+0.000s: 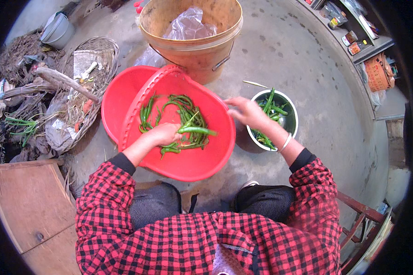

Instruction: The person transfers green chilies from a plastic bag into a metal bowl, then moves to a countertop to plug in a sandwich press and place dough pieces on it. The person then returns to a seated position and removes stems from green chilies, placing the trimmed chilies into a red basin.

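Observation:
Over the red plastic basket (206, 165), my left hand (166, 134) grips a green chili pepper (199, 130) that points to the right. More long green chilies (184, 105) lie on the basket's floor, mostly along its far and right sides. My right hand (246, 111) hovers between the basket's right rim and a metal bowl (293, 132); its fingers are apart and I see nothing in them. Green pepper pieces (272, 106) lie inside that bowl, partly hidden under my right forearm.
Behind the basket stands a large plastic bucket (192, 51) holding a clear plastic bag (192, 24). To the left are a wicker basket (106, 72) of scraps and piled brushwood (24, 99). A wooden board (31, 202) lies near left. Shelves with jars (349, 37) line the right.

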A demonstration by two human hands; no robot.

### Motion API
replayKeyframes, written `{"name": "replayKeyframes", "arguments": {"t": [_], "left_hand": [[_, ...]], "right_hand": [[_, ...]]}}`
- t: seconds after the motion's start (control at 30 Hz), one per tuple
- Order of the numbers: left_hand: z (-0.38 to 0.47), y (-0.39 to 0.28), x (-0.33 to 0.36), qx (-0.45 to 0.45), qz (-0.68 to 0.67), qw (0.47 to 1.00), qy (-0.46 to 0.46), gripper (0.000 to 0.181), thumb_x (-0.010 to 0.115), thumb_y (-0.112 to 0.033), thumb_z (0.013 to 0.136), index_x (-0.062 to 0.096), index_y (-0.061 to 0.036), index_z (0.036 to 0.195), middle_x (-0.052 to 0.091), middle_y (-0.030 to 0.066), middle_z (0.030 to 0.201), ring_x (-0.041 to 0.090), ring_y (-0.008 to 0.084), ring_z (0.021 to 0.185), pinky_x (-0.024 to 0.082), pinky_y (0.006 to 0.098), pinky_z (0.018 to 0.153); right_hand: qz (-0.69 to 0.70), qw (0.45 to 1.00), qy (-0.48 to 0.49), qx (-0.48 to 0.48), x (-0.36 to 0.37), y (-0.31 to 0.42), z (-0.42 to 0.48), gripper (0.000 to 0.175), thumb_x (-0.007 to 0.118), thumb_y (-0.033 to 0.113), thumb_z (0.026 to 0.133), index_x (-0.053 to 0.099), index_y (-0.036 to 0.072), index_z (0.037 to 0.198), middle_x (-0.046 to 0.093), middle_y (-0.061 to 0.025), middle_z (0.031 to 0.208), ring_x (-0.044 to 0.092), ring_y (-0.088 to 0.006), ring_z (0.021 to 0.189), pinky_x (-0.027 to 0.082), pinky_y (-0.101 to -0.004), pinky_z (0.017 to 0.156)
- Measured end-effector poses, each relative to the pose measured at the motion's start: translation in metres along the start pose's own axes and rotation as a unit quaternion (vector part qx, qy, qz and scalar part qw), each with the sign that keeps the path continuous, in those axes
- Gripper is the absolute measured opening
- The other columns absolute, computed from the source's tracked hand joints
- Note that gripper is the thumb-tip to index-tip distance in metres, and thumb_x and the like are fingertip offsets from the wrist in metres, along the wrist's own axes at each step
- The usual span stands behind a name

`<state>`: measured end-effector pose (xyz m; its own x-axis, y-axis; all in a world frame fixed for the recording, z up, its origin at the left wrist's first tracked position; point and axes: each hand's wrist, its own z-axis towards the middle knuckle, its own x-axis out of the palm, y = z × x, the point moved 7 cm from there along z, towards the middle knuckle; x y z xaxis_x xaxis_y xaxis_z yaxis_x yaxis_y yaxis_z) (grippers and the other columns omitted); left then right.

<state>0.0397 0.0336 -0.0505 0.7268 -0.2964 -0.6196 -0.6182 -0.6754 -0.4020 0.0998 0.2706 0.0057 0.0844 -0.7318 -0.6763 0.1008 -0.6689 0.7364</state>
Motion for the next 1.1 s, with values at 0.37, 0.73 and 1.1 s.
{"name": "replayKeyframes", "arguments": {"t": [0.37,0.73,1.1], "left_hand": [[-0.033,-0.067,-0.034,0.155,-0.431,0.887,0.067,0.039,0.04,-0.033,0.095,0.044,-0.0038,0.12,0.053,-0.0018,0.074,0.046,0.0051,0.056,0.039,0.0193,0.05],[-0.048,-0.098,-0.031,0.18,-0.546,0.804,0.151,0.052,0.045,-0.046,0.091,0.042,-0.006,0.125,0.056,-0.0003,0.081,0.041,0.0016,0.054,0.035,0.0161,0.045],[-0.041,-0.075,-0.042,0.156,-0.635,0.752,0.079,0.044,0.045,-0.033,0.094,0.04,-0.0029,0.126,0.05,-0.0013,0.071,0.032,0.0004,0.044,0.025,0.0148,0.038]], "right_hand": [[0.468,0.869,-0.021,0.161,0.059,0.043,0.003,0.035,0.055,0.033,0.088,0.051,0.008,0.112,0.061,-0.0035,0.094,0.06,-0.0171,0.07,0.049,-0.0309,0.065],[0.637,0.745,0.122,0.16,0.049,0.061,0.003,0.032,0.053,0.029,0.09,0.055,0.005,0.112,0.062,-0.0014,0.082,0.057,-0.0077,0.063,0.047,-0.019,0.055],[0.517,0.846,-0.044,0.121,-0.035,0.01,0.007,0.036,0.047,0.026,0.094,0.054,0.0,0.118,0.059,0.0005,0.076,0.048,-0.0045,0.058,0.041,-0.0169,0.053]]}}
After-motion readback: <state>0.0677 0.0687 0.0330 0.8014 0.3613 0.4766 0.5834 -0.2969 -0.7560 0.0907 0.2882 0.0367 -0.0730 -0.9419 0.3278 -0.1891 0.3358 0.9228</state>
